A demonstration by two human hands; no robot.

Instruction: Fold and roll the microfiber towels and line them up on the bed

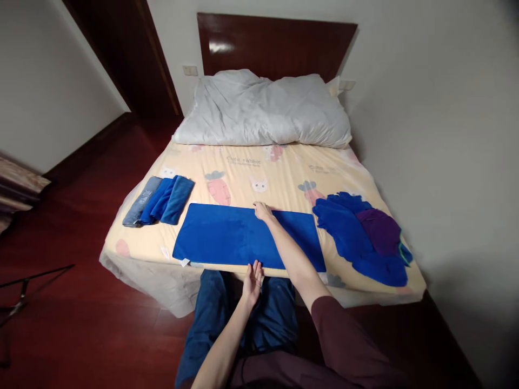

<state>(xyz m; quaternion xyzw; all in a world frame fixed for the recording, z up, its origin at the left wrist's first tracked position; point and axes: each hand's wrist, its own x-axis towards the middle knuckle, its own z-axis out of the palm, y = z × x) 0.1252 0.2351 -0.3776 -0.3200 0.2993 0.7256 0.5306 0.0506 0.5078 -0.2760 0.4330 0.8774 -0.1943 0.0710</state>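
Observation:
A blue towel lies flat and spread lengthwise near the front edge of the bed. My right hand reaches across it to its far edge, the fingers closed on that edge near the middle. At the near edge my left hand is palm up, with its fingers stretched out and their tips touching the towel's border. A small white tag sticks out at the towel's near left corner.
Three rolled or folded towels lie on the bed's left side. A crumpled blue pile with a purple cloth is at the right. A grey-white quilt lies by the headboard. A thin black stand is at lower left.

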